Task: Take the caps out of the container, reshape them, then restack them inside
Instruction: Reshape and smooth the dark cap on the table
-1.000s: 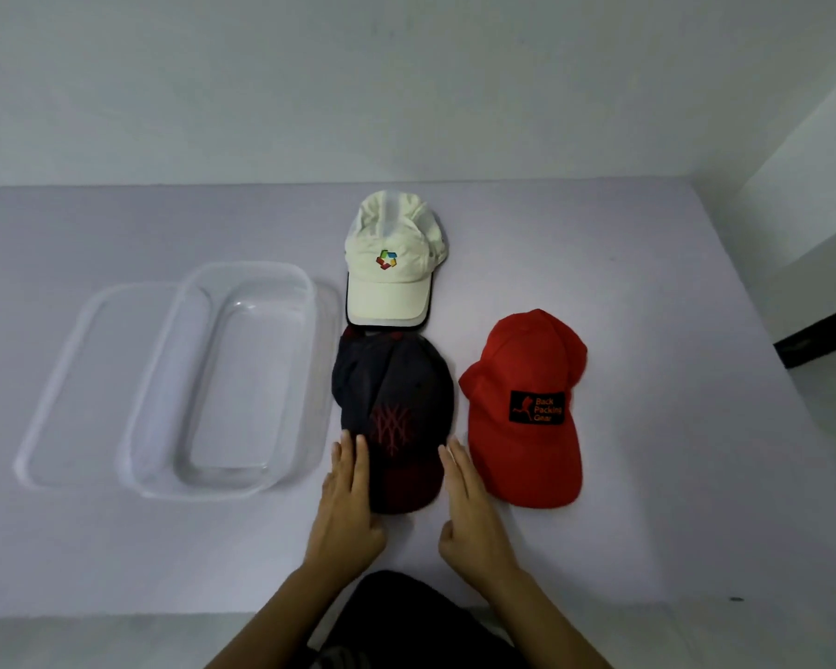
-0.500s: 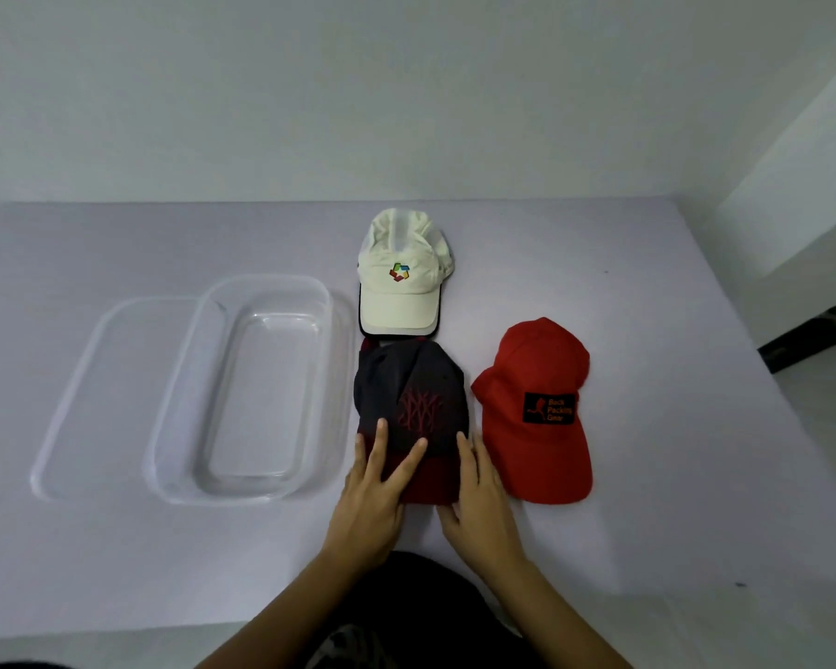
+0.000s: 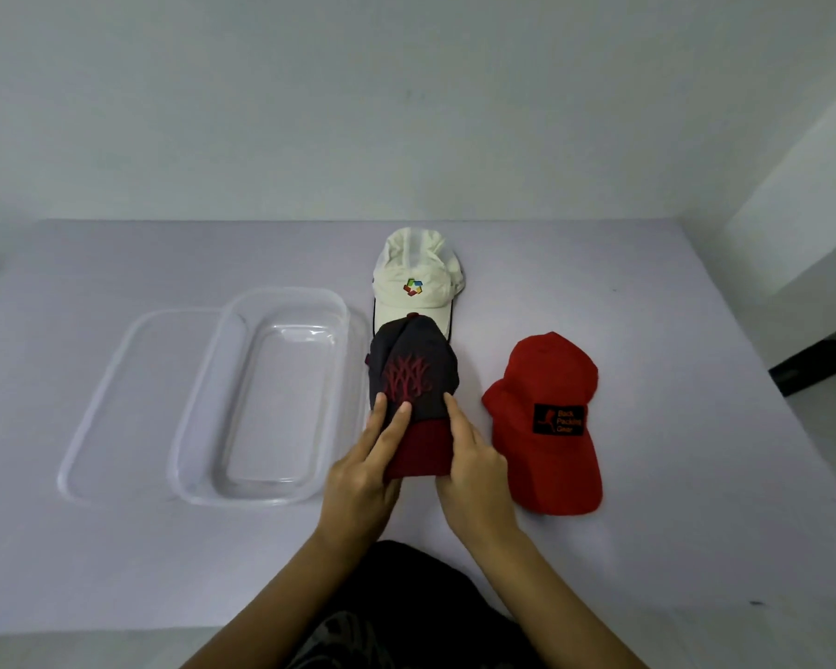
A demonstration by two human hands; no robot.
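Observation:
A dark cap (image 3: 413, 374) with a red embroidered front and a dark red brim is held up off the table, tilted with its crown away from me. My left hand (image 3: 365, 468) grips its brim from the left, fingers on the front panel. My right hand (image 3: 474, 470) grips the brim from the right. Behind it a white cap (image 3: 413, 282) with a coloured logo lies on the table. A red cap (image 3: 546, 422) with a black patch lies to the right. The clear plastic container (image 3: 261, 393) stands empty to the left.
The container's clear lid (image 3: 131, 403) lies flat partly under the container's left side. The pale table (image 3: 672, 427) ends at a near edge by my body and a right edge, with floor beyond. A white wall stands behind.
Both hands went from lying flat beside the dark cap to gripping its brim. The cap has been lifted and tilted up, now overlapping the white cap's brim in view.

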